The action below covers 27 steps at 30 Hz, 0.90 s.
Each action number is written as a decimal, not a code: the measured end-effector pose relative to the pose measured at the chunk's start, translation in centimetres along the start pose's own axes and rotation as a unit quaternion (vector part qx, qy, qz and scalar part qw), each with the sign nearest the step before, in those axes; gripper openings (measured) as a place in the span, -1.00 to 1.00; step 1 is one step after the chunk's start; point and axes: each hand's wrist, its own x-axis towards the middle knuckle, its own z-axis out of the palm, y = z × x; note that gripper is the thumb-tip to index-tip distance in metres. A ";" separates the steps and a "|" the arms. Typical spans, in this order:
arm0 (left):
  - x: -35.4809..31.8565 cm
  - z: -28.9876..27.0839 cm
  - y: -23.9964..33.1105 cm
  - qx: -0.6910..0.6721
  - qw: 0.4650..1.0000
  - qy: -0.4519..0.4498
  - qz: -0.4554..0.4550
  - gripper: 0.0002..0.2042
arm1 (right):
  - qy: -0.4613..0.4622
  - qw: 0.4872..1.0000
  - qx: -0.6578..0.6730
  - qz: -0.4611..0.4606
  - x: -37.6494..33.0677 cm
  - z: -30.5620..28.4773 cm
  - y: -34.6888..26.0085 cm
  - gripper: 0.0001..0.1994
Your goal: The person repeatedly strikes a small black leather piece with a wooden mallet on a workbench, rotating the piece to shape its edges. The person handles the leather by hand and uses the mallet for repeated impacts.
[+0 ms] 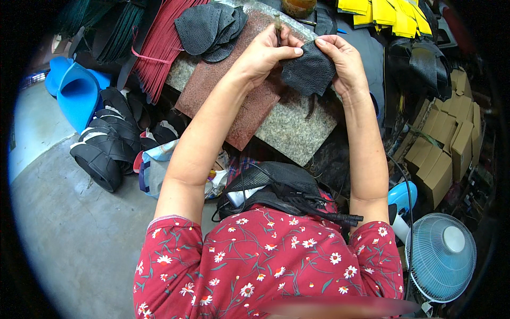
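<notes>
1. A dark leather piece (309, 72) is being held up above the stone slab (297, 127), sitting at about 12 o'clock in the head view, just right of centre; a thin dark strip is hanging from its lower edge.
2. The right hand (342, 61) is pinching the piece's upper right edge between thumb and fingertips, closed firmly on it at 1 o'clock.
3. The left hand (265, 53) is pressing its thumb onto the piece's upper left corner while also clasping a slim tool (277, 26), whose tip is pointing up toward 12 o'clock; I cannot tell what kind of tool it is.
4. Judging by this grip, the work is sitting at the stage of trimming or working the leather's top edge, with both hands stretching it taut.
5. The next move is likely calling for the tool's tip to meet the edge between the two thumbs, with the right hand keeping tension so the leather is not buckling.
6. A reddish mat (234, 101) is lying on the slab at 11 o'clock, and a stack of similar dark leather pieces (210, 29) is resting at its far end.
7. Red strips (159, 48) are lying at 10 o'clock, black shoe uppers (106, 143) at 9 o'clock, cardboard boxes (443, 143) at 3 o'clock, and a blue fan (441, 258) at 4 o'clock.
</notes>
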 end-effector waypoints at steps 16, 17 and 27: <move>-0.3 -0.1 -0.5 0.009 1.000 -0.006 -0.017 -0.68 | -0.005 1.000 -0.020 -0.005 -0.2 -0.5 -0.3 -0.89; -0.3 -0.1 -0.4 0.026 1.000 -0.002 -0.017 -0.68 | -0.002 1.000 -0.030 -0.008 -0.2 -0.6 -0.3 -0.89; 1.5 0.2 -0.8 0.349 0.927 0.097 0.101 -0.67 | 0.018 0.966 -0.234 -0.110 2.5 -1.7 0.3 -0.89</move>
